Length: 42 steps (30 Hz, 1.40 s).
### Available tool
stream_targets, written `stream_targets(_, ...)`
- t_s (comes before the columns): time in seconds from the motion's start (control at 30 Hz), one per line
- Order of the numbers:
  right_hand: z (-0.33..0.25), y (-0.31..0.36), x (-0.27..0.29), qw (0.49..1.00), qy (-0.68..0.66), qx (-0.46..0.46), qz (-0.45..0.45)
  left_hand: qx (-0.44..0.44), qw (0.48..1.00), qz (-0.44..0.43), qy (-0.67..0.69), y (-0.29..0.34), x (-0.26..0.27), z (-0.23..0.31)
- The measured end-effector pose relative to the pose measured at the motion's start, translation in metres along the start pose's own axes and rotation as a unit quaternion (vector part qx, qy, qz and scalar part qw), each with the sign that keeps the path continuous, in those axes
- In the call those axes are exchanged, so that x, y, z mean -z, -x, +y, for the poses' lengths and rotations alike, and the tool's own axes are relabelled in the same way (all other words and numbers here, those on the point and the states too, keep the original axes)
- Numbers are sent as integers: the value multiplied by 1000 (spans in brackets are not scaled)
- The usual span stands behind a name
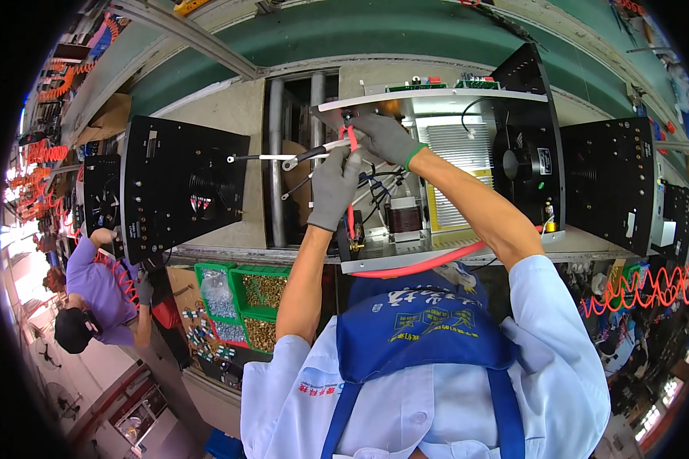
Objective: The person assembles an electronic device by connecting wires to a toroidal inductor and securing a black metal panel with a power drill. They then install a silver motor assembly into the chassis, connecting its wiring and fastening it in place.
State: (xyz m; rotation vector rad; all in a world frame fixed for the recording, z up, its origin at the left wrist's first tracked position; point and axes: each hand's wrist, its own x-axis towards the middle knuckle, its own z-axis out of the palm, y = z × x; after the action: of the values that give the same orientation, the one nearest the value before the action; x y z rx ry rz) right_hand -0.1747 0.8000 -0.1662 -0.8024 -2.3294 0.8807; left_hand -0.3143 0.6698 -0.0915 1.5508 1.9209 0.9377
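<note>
Both of my hands wear grey gloves and meet at the left end of an open machine chassis [394,256]. My left hand [337,187] is closed around a thin red hose [351,222], which runs down below the glove toward a brass fitting [356,245]. Fingers of my right hand [390,140] pinch the bent upper part of that hose near the chassis's left panel. Beside the hands, a thick cable with a black sleeve [310,155] and a ring lug sticks out to the left. A thinner white cable [272,157] points the same way. The fingertips partly hide the hose.
Inside the chassis sit a transformer [404,219], a finned heatsink [461,153] and a fan [515,161]. Black-panelled units stand to the left [184,191] and right [608,183]. Green bins [241,270] of small hardware are at lower left. A co-worker in purple [103,287] works beyond.
</note>
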Motion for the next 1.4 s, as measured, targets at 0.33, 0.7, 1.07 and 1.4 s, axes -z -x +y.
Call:
stream_targets(0.33, -5, -12, -17, 993, 62, 49, 87, 118, 987, 1, 111, -4, -1, -6)
stream_targets(0.7, -37, -9, 1, 992, 66, -106, 32, 167, 981, -39, 95, 3, 7, -9)
stream_targets(1.07, -153, 113, 10, 894, -175, -243, -332, 212, 867, -288, 348, 61, 36, -44)
stream_targets(1.4, -158, 114, 10, 924, -140, -191, -301, 185, 880, -255, 356, 66, 33, -48)
